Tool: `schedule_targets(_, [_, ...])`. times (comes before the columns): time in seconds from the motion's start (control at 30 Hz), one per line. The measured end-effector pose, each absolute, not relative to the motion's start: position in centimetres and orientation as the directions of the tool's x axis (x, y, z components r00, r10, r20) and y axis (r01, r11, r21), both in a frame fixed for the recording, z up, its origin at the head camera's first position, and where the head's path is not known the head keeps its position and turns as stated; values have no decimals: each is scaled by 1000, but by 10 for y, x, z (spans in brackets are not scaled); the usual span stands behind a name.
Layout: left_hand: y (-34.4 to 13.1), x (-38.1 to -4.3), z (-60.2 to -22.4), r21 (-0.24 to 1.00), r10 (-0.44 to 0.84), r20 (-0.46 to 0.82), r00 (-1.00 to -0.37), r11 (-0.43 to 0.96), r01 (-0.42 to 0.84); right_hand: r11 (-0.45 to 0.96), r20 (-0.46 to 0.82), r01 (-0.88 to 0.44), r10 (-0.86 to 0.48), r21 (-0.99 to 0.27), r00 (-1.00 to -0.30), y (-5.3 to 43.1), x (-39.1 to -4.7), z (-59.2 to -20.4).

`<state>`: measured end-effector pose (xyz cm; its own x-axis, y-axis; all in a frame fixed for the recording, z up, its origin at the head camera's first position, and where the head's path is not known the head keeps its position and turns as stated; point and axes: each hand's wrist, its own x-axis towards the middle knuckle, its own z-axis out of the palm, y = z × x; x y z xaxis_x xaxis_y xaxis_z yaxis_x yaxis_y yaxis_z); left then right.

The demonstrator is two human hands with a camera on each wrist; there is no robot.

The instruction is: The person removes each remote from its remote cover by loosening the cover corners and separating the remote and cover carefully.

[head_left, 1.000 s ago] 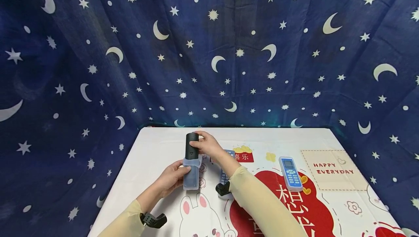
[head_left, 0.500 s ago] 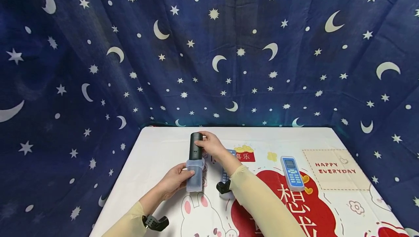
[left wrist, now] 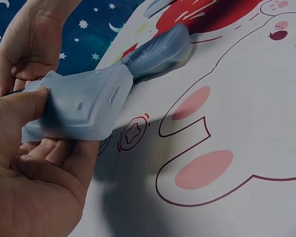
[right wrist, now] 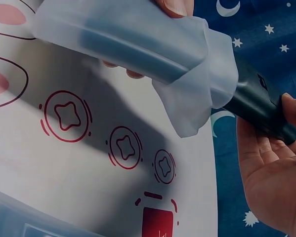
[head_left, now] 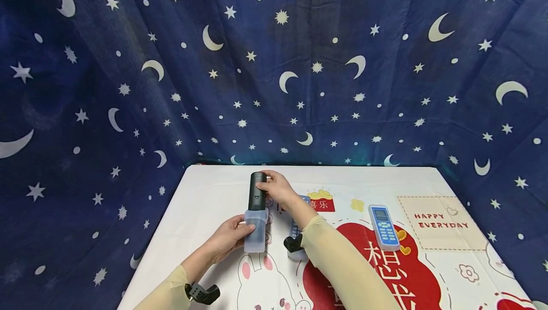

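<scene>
A black remote control [head_left: 257,191], its back with a small battery-cover latch showing, is partly inside a translucent silicone sleeve [head_left: 255,238]. My left hand [head_left: 228,237] grips the sleeve from the left, thumb on its face and fingers beneath, as the left wrist view shows. At the remote's bare far end, my right hand [head_left: 276,188] holds it between thumb and fingers. The sleeve's mouth [right wrist: 222,69] is folded back around the remote in the right wrist view. Remote and sleeve are held above the table, casting a shadow on the cloth.
Under my right forearm lies a blue-faced remote [head_left: 294,229] in a clear cover, partly hidden. Another blue and white remote [head_left: 384,227] with a small screen lies to the right. A printed white cloth [head_left: 205,196] covers the table; a starry blue curtain [head_left: 274,86] hangs behind.
Both hands have shifted slightly to the right in the head view with the remote and sleeve. Slightly more of the black remote shows beyond the sleeve's mouth.
</scene>
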<state>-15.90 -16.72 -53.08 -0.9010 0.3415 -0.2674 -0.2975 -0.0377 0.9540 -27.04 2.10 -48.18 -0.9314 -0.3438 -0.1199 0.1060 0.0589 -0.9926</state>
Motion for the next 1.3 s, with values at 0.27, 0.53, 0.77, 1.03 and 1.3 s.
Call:
schedule_targets(0.27, [-170, -159, -525, 952, 375, -287, -881, 14, -304, 74, -136, 117, -349, -990, -927, 24, -272, -483])
schedule_targets(0.53, [-172, -164, -522, 917, 439, -358, -824, -1, -399, 51, -139, 129, -361, -990, -922, 26, -269, -480])
schedule_targets(0.77, [-168, -168, -520, 882, 442, -397, -804, -57, -467, 54, -147, 137, -369, -989, -917, 25, -267, -478])
schedule_targets(1.03, [-162, -168, -523, 882, 416, -376, -828, -114, -457, 31, -206, 209, -369, -977, -906, 26, -268, -475])
schedule_targets(1.3, [-157, -169, -525, 914, 341, -331, -880, -113, -388, 21, -193, 201, -386, -979, -902, 26, -268, -475])
